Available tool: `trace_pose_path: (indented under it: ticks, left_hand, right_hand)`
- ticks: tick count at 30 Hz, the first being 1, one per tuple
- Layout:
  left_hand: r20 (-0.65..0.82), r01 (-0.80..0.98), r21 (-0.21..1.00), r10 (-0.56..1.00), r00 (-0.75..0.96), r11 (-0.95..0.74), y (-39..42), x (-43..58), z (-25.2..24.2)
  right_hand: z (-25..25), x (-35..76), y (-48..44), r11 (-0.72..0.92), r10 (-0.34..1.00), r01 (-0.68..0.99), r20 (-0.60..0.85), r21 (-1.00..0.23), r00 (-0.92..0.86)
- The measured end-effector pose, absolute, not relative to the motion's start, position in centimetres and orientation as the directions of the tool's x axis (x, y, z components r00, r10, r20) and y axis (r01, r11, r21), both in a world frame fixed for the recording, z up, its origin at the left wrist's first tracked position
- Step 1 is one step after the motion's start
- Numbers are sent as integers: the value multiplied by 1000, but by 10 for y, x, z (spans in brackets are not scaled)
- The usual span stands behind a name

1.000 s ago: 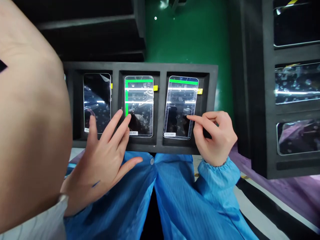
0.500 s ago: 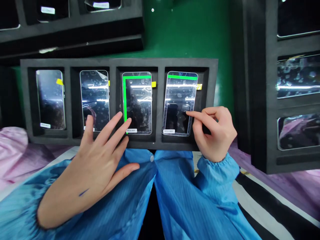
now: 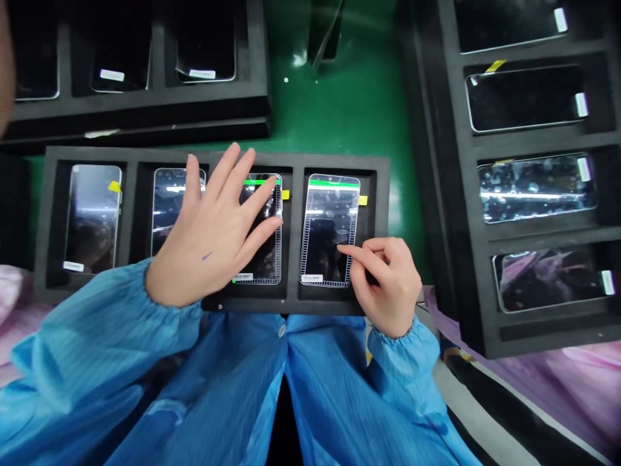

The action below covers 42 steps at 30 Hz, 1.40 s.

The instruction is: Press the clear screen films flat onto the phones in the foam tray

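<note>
A black foam tray (image 3: 339, 165) in front of me holds smartphones in its compartments. My left hand (image 3: 208, 239) is open, palm down with fingers spread. It covers parts of the second phone (image 3: 162, 207) and the third phone (image 3: 264, 259). Its index fingertip lies at the green bar near the top of the third phone's screen; contact is hard to tell. My right hand (image 3: 388, 281) holds nothing; its index finger points at the lower right of the fourth phone (image 3: 323, 239), other fingers curled. That screen shows a green top bar and ladder-like grid edges. The leftmost phone (image 3: 92, 220) has a dark screen.
Another black tray with phones (image 3: 208, 97) stands at the back left. At the right, a tall black tray (image 3: 485, 336) holds several more phones. A dark, thin object (image 3: 327, 32) stands on the green tabletop (image 3: 339, 110) at the back.
My left hand has moved up and right, across the third phone's screen. The green line down that phone's left side is now behind the hand. The view has shifted; my right index finger stays at the fourth phone.
</note>
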State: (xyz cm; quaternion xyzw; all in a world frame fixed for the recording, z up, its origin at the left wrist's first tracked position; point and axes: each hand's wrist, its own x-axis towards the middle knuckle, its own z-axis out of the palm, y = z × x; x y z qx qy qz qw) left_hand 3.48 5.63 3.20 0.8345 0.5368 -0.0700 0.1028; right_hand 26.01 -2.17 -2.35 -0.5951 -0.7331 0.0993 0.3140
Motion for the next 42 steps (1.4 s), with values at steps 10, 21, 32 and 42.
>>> trace_pose_path:
  ticks: [10,21,32,42]
  left_hand:
    - [-259,903,-27,876,407,-428,59,47,29]
    - [-269,887,-96,870,413,-451,36,50,37]
    - [-262,854,-11,826,499,-519,7,31,37]
    - [-210,905,105,880,426,-413,39,38,22]
  right_hand:
    - [-24,263,-23,312,927,752,360,-581,-106]
    - [-27,264,-24,354,915,706,382,-613,-128]
    - [-26,263,-23,358,910,709,396,-607,-120]
    - [-25,260,-24,341,913,743,391,-576,-116]
